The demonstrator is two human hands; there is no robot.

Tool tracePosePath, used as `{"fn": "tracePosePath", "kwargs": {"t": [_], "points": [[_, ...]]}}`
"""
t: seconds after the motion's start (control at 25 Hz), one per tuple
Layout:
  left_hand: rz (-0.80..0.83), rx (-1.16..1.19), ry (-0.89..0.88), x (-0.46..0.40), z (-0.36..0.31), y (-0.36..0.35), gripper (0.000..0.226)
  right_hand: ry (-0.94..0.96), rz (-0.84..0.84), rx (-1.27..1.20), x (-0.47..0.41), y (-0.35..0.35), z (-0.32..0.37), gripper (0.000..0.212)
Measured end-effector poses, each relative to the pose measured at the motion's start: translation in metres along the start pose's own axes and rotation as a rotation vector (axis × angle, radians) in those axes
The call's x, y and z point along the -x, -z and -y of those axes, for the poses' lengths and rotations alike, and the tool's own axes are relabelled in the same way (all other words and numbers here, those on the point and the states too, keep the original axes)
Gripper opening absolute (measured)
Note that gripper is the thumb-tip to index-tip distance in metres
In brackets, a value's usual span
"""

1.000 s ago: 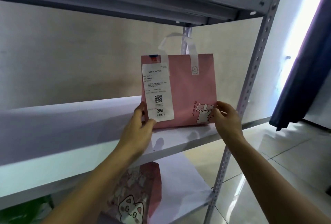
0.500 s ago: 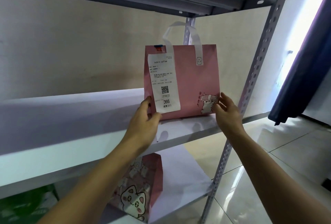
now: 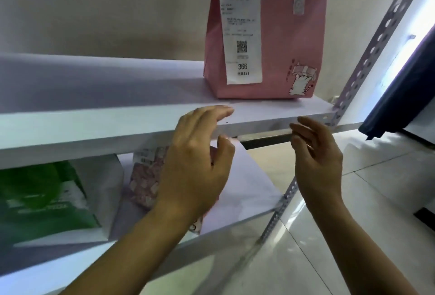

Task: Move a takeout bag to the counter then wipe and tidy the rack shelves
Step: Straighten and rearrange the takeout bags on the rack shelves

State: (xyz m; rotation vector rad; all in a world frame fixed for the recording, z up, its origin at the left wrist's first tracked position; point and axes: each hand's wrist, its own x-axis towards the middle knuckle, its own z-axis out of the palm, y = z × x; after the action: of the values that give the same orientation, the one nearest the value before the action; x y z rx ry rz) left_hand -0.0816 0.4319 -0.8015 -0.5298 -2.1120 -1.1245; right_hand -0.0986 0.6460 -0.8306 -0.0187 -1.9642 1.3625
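Observation:
A pink takeout bag [image 3: 280, 35] with white handles and a long receipt numbered 366 stands upright at the right end of the white rack shelf [image 3: 98, 115]. My left hand [image 3: 195, 162] hovers in front of the shelf's front edge, fingers apart, holding nothing. My right hand [image 3: 317, 160] is to its right, below the shelf edge, also with fingers apart and empty. Both hands are clear of the bag.
On the lower shelf [image 3: 240, 202] a second pink bag with cat prints [image 3: 146, 181] sits partly behind my left hand, and a green and white bag [image 3: 40, 195] stands at the left. A perforated metal post [image 3: 348, 89] bounds the rack on the right. A dark curtain [image 3: 404, 87] hangs beyond, over a tiled floor.
Both hands have let go of the pink bag and dropped back below the shelf edge. The view has tilted down, so the bag now sits at the top of the frame.

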Motion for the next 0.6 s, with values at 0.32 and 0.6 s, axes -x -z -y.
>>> {"fn": "tracePosePath", "kwargs": {"t": [0.32,0.6], "points": [[0.163,-0.035,0.310,0.106,0.076,-0.013,0.036,-0.281,0.430,0.195,0.093,-0.075,-0.066,0.013],[0.305,-0.192,0.471,0.158,0.123,0.008,0.037,-0.438,0.541,0.264,0.113,-0.126,-0.096,0.008]]}}
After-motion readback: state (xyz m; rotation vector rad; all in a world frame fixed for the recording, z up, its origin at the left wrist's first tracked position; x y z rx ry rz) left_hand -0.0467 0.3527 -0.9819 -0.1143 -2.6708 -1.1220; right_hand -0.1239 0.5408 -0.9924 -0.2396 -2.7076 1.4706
